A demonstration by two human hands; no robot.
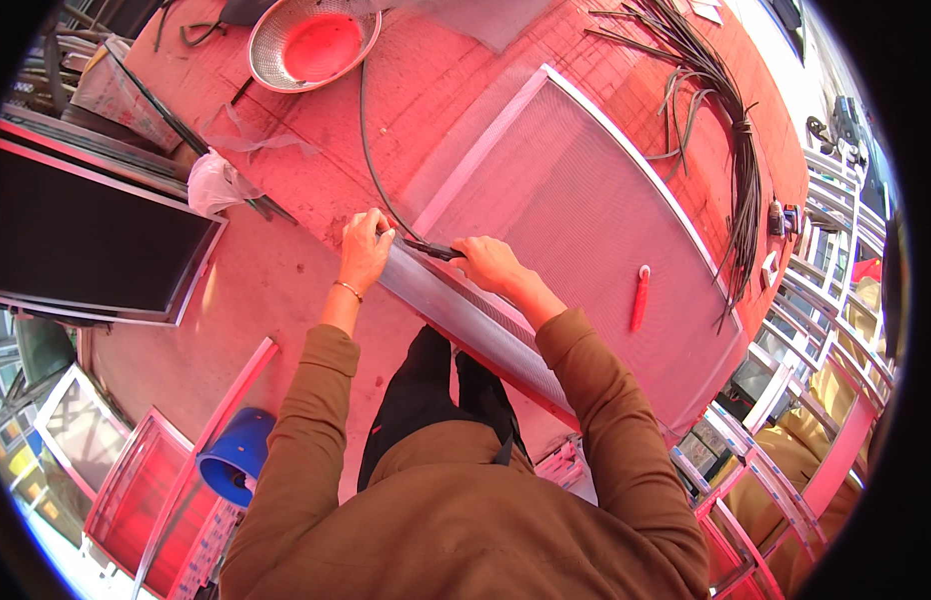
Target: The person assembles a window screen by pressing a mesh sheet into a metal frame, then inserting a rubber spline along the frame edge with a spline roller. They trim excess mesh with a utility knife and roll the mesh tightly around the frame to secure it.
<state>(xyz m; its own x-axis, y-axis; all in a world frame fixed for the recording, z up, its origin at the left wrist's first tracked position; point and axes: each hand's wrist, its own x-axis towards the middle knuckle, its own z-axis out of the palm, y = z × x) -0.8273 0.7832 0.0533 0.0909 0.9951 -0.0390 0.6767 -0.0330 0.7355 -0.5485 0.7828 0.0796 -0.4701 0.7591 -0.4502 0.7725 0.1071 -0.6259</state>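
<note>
A screen frame [646, 165] with a pale metal border and grey mesh lies on the red tabletop before me. My left hand [367, 245] is closed in a pinch at its near left corner; the fingers hide what they hold. My right hand [493, 264] grips a slim black tool [441, 251], whose exact kind I cannot make out, pointing toward the left hand. A thin black cord [373, 170] curves down from the basket to that corner, between my hands. Loose mesh [426, 285] hangs over the table's near edge. A red-handled roller tool [640, 300] rests on the mesh.
A metal basket [268, 58] stands at the far left. Bundled black strips [741, 150] lie along the table's right side. Dark framed panels [96, 225] lean at left, near a plastic-wrapped bundle [214, 184]. A blue bucket [231, 455] and stacked metal frames [786, 400] flank me.
</note>
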